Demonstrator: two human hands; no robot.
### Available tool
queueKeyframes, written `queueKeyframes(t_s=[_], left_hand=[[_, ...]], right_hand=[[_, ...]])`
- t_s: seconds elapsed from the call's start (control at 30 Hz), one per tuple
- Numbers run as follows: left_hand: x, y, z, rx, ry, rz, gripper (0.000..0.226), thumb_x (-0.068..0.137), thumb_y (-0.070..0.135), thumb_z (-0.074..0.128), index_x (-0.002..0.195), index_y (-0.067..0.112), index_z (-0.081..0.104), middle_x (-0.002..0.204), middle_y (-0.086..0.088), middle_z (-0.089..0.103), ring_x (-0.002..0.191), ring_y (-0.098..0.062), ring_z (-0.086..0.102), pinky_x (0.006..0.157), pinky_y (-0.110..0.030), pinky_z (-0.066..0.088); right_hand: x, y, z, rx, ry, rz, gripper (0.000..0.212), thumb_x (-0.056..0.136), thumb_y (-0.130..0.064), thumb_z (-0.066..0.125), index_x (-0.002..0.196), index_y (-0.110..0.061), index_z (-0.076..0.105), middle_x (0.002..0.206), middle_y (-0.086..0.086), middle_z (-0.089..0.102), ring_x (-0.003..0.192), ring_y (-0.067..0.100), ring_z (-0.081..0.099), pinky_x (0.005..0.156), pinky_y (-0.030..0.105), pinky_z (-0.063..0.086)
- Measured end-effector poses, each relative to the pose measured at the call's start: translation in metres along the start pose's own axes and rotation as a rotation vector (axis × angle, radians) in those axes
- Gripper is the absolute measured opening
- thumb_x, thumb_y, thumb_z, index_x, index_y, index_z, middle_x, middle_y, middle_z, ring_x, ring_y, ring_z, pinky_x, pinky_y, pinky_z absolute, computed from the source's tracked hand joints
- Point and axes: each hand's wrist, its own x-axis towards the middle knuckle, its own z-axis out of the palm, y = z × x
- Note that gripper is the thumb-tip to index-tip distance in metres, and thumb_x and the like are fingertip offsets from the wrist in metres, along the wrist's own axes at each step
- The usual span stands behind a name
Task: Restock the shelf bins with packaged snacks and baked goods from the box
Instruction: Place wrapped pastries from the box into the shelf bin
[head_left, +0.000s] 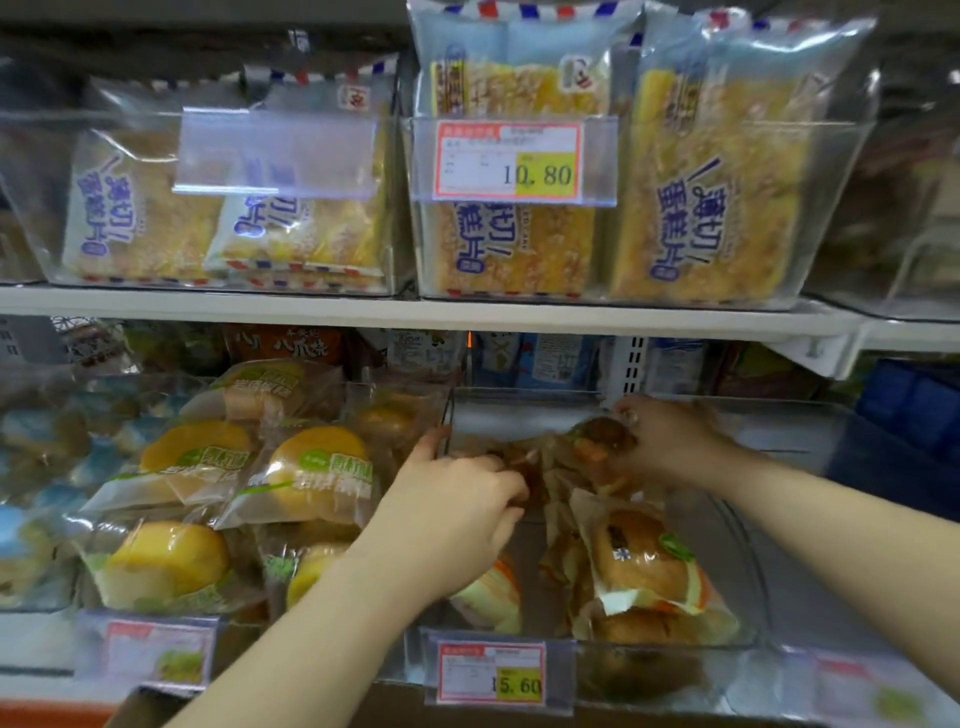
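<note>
The clear bin (737, 519) sits at 5 o'clock in view on the lower shelf and holds wrapped buns (644, 566). Its front tag (493, 673) reads 5.60. At the bin's 12 o'clock end the right hand (670, 441) grips a dark bun (602, 441). At its 9 o'clock side the left hand (457, 499) curls onto brown wrapper, but I cannot tell whether it grips. Yellow cakes (311, 467) lie further toward 9 o'clock. At 12 o'clock, an upper bin (841, 171) holds cake-slice packs (711, 208), tagged 10.80.

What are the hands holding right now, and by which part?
The right hand pinches a wrapped bun by its right end. The left hand curls on a brown packet beside it; the exact spot is hidden.
</note>
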Motion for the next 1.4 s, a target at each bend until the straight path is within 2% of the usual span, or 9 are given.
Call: queueKeyframes(t_s=[0.17,0.33,0.5,0.67,0.97,1.03,1.1,1.2,1.4], left_hand=[[-0.004,-0.004,0.0,-0.092,0.151,-0.1,0.038,0.099,0.043,0.038,0.136,0.038,0.041,0.132,0.013,0.053,0.124,-0.01,0.048,0.113,-0.035,0.019],[0.0,-0.01,-0.003,-0.634,0.288,-0.227,0.077,0.087,0.054,0.056,0.149,0.038,0.014,0.146,0.008,0.04,0.123,-0.012,0.049,0.093,-0.02,0.041],[0.003,-0.017,0.0,-0.941,0.271,-0.206,0.087,0.078,0.048,0.069,0.148,0.035,0.019,0.105,0.033,0.048,0.093,0.018,0.05,0.079,0.002,0.04],[0.001,-0.018,0.001,-0.776,0.385,-0.219,0.088,0.078,0.048,0.07,0.146,0.043,0.016,0.12,0.017,0.056,0.106,-0.008,0.06,0.092,-0.032,0.052],[-0.002,-0.028,0.0,-0.269,0.23,-0.238,0.074,0.09,0.046,0.056,0.15,0.04,0.012,0.135,0.004,0.054,0.117,-0.021,0.056,0.102,-0.04,0.043],[-0.006,-0.032,0.002,0.009,0.255,-0.215,0.051,0.089,0.044,0.056,0.138,0.031,0.046,0.126,0.001,0.062,0.109,-0.024,0.062,0.103,-0.046,0.039],[-0.012,-0.038,0.006,0.118,0.281,-0.18,0.027,0.08,0.042,0.06,0.098,0.025,0.072,0.092,-0.001,0.072,0.082,-0.027,0.069,0.093,-0.05,0.046],[-0.015,-0.045,0.015,0.165,0.234,-0.14,0.023,0.076,0.041,0.058,0.07,0.025,0.073,0.067,0.001,0.069,0.067,-0.026,0.067,0.087,-0.052,0.048],[-0.013,-0.048,0.025,0.156,0.271,-0.119,0.028,0.08,0.042,0.052,0.073,0.027,0.074,0.072,0.002,0.071,0.076,-0.026,0.069,0.096,-0.05,0.043]], right_hand=[[-0.017,-0.008,-0.008,0.24,0.276,-0.171,0.072,0.068,-0.045,0.079,0.131,-0.023,0.051,0.114,-0.012,0.053,0.104,0.007,0.052,0.084,0.022,0.04],[-0.041,-0.037,-0.015,0.348,0.252,-0.438,0.068,0.07,-0.032,0.082,0.124,-0.044,0.042,0.116,-0.022,0.049,0.105,-0.018,0.045,0.086,-0.003,0.031],[-0.06,-0.055,-0.015,0.407,0.182,-0.534,0.07,0.072,-0.032,0.081,0.128,-0.045,0.041,0.124,-0.025,0.048,0.117,-0.009,0.046,0.095,0.007,0.038],[-0.045,-0.066,-0.027,0.405,0.015,-0.425,0.07,0.075,-0.04,0.076,0.13,-0.048,0.033,0.118,-0.035,0.043,0.106,-0.022,0.045,0.085,-0.005,0.033],[0.0,-0.064,-0.008,0.403,-0.102,-0.344,0.051,0.077,-0.034,0.076,0.119,-0.038,0.048,0.107,-0.03,0.053,0.098,-0.012,0.05,0.086,0.004,0.038],[0.014,-0.053,0.003,0.394,-0.089,-0.285,0.054,0.08,-0.029,0.075,0.127,-0.03,0.049,0.116,-0.016,0.056,0.107,0.001,0.053,0.092,0.016,0.041],[0.028,-0.045,0.016,0.349,-0.114,-0.222,0.055,0.081,-0.027,0.074,0.13,-0.026,0.048,0.118,-0.011,0.055,0.111,0.008,0.053,0.094,0.022,0.042],[0.042,-0.043,0.032,0.277,-0.228,-0.214,0.052,0.084,-0.024,0.071,0.131,-0.025,0.047,0.112,-0.013,0.053,0.102,0.005,0.053,0.083,0.017,0.042],[0.064,-0.057,0.051,-0.036,-0.281,-0.313,0.036,0.083,-0.028,0.071,0.116,-0.021,0.059,0.109,-0.004,0.06,0.096,0.013,0.057,0.083,0.029,0.047]])
